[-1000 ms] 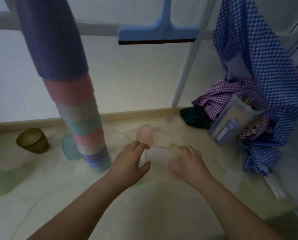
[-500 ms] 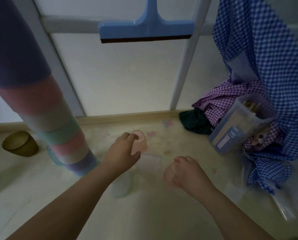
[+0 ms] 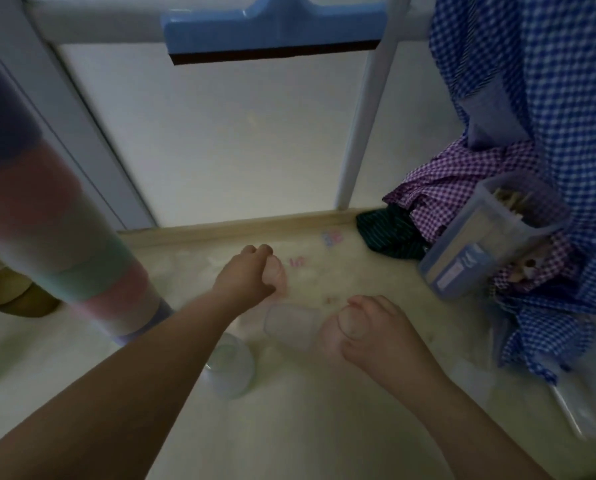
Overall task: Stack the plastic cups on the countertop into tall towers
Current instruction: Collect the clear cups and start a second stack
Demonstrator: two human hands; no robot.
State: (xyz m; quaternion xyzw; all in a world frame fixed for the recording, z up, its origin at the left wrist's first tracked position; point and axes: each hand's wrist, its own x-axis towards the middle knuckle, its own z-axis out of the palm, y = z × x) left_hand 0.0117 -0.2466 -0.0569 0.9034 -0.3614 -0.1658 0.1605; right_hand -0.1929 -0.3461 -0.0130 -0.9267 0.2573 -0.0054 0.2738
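1. A pale pink cup (image 3: 277,275) is gripped by the left hand (image 3: 244,277) at desk (image 3: 307,427) centre, standing roughly upright.
2. A second pinkish cup (image 3: 334,332) is clasped by the right hand (image 3: 379,336), its mouth tipped toward 10 o'clock.
3. A clear cup (image 3: 289,323) is seen between them, its axis running 9 to 3.
4. The tall tower (image 3: 47,216) at 9 o'clock is blurred and cut off above.
5. Another clear cup (image 3: 230,370) is half hidden by the left forearm.
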